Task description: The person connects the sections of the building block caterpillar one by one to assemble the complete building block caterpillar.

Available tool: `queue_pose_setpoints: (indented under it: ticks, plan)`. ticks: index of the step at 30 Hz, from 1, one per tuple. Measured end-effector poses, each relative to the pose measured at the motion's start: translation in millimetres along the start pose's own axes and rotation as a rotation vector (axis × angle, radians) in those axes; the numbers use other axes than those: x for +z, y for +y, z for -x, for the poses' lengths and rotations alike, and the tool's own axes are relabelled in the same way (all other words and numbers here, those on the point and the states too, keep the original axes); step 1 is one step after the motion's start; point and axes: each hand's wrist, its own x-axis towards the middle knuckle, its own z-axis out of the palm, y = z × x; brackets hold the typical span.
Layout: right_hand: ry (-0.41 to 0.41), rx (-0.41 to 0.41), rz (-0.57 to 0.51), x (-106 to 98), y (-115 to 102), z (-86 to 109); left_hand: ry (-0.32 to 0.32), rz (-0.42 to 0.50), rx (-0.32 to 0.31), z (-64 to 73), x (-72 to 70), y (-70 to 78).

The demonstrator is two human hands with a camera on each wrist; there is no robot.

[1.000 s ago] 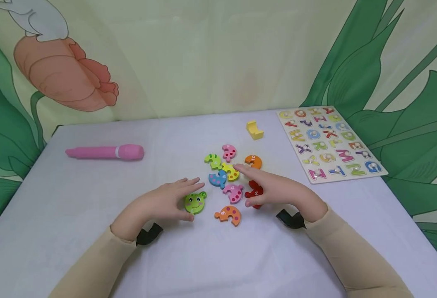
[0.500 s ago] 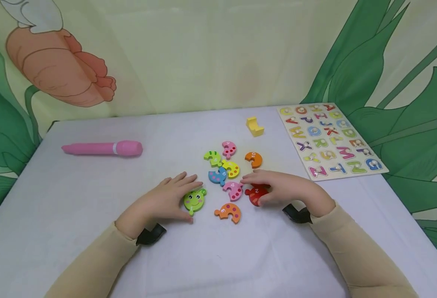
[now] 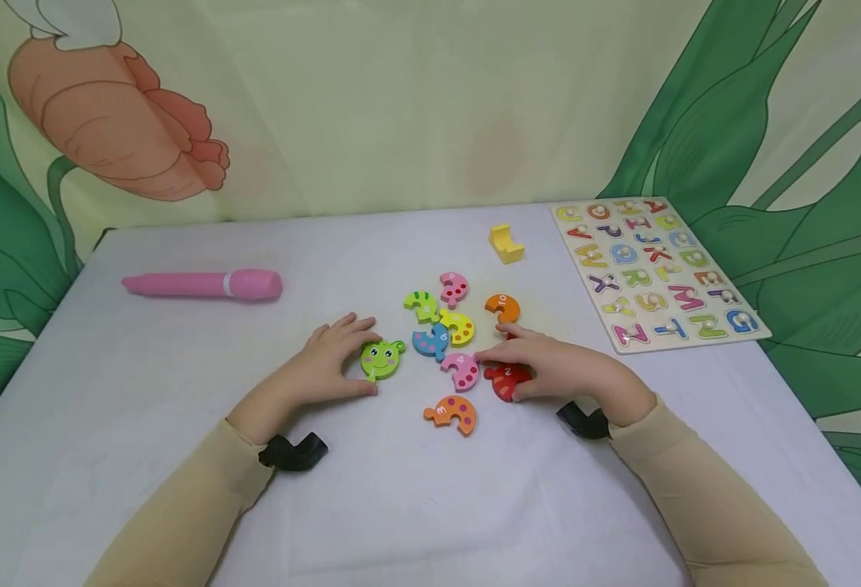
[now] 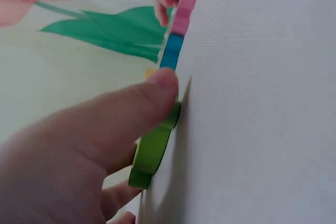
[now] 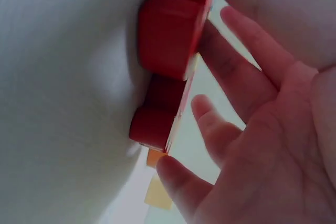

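My left hand [image 3: 328,359] holds a green puzzle piece with a smiling face [image 3: 380,359], its thumb at the near edge and its fingers behind. In the left wrist view this green piece [image 4: 152,142] shows edge-on, close over the tablecloth, with the thumb across it. My right hand [image 3: 562,367] bends over a red puzzle piece marked 2 [image 3: 505,380], thumb at one edge and index finger across the far side. In the right wrist view the red piece [image 5: 170,35] lies between thumb and index finger, while the other fingers spread apart. More red shows behind it.
Between the hands lie pink [image 3: 461,371], blue [image 3: 430,342], yellow [image 3: 461,328], light green [image 3: 421,305] and orange [image 3: 460,414] pieces. Farther back are a yellow block [image 3: 506,243] and an alphabet board [image 3: 658,273]. A pink pen-shaped object [image 3: 203,284] lies left.
My left hand has closed on the green face piece and shifted it away from me. My right hand has come down over the red piece, thumb and index finger drawn in.
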Motion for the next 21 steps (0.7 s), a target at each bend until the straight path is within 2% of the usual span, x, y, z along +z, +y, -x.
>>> queue_pose_setpoints:
  ticks: [7,13,21]
  plan:
    - [0.079,-0.010,0.072,3,-3,-3.8,0.063,0.003,-0.049,-4.3,2.3,-8.2]
    - [0.117,-0.044,0.104,3,-8,-4.9,0.067,0.006,-0.080,-6.4,3.1,-10.2]
    - [0.141,-0.035,0.142,2,-15,-6.3,0.078,0.020,-0.080,-6.7,2.1,-8.9]
